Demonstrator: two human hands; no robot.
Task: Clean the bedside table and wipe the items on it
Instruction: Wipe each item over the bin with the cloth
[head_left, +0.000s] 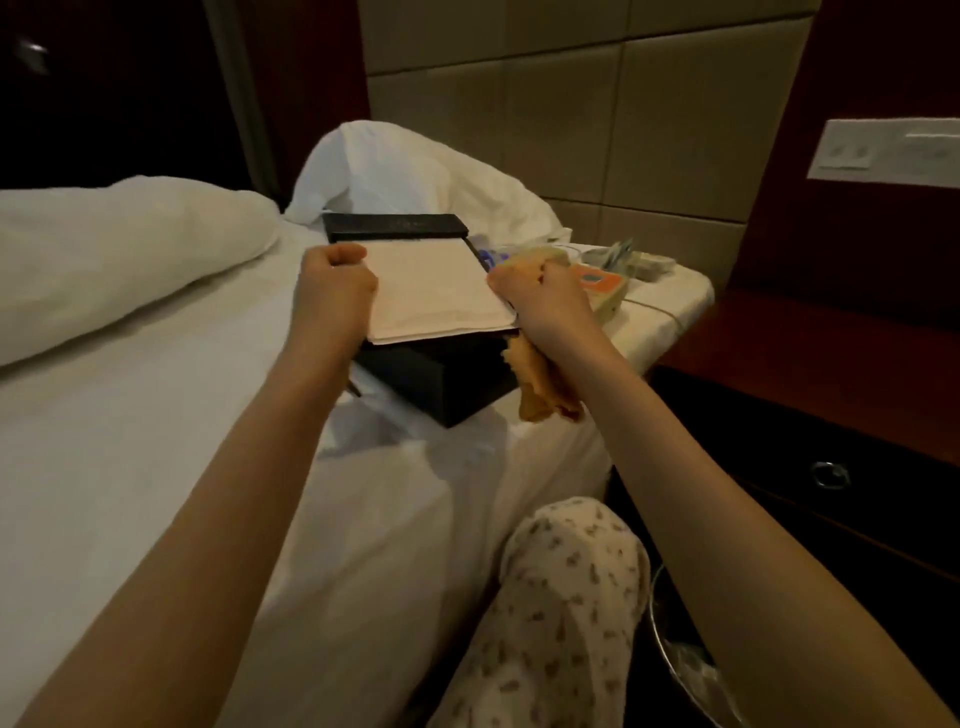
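While white notepad (436, 291) lies mid-frame, left hand (335, 291) curls round its left edge; right hand (545, 306) grips right edge plus yellow cloth (540, 389).

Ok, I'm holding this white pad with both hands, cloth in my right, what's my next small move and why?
Probably free your right hand from the white pad and wipe its top with the yellow cloth, left hand steadying it. Both hands grip its edges, and the cloth hangs bunched below, off the top.

White bed (156, 415): pillow (104, 260), black box (441, 382), orange packet (602, 286) atop.
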